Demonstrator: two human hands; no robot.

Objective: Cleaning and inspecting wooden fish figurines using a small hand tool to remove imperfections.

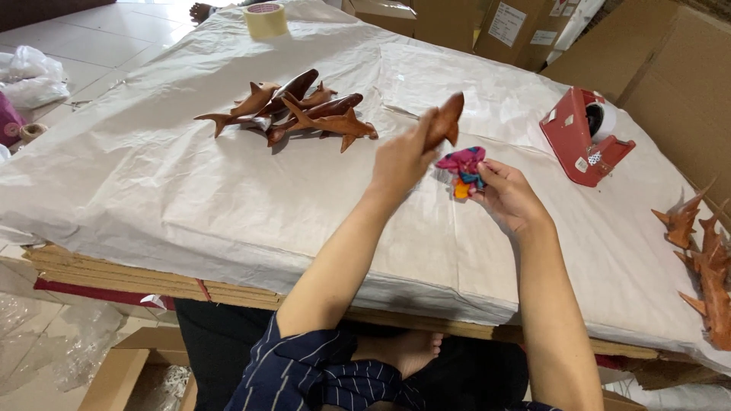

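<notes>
From the head camera, both forearms reach forward over a low table covered in pale wrapping paper [190, 183]. The left hand [403, 161] is raised, wrist bent slightly back, its fingers closed around the lower end of a brown carved wooden dolphin [445, 122] that sticks up and to the right above the knuckles. The right hand [506, 194] sits just beside it, palm turned inward, thumb and fingers pinching a small multicoloured cloth [463, 169] in pink, blue and orange; the cloth lies just under the dolphin, whether touching it cannot be told. Farther left on the paper lies a pile of wooden dolphins [297, 110]. A red tape dispenser [582, 137] stands to the right, a roll of tape [265, 19] at the far edge, and more carved figures [704, 259] at the right edge.
</notes>
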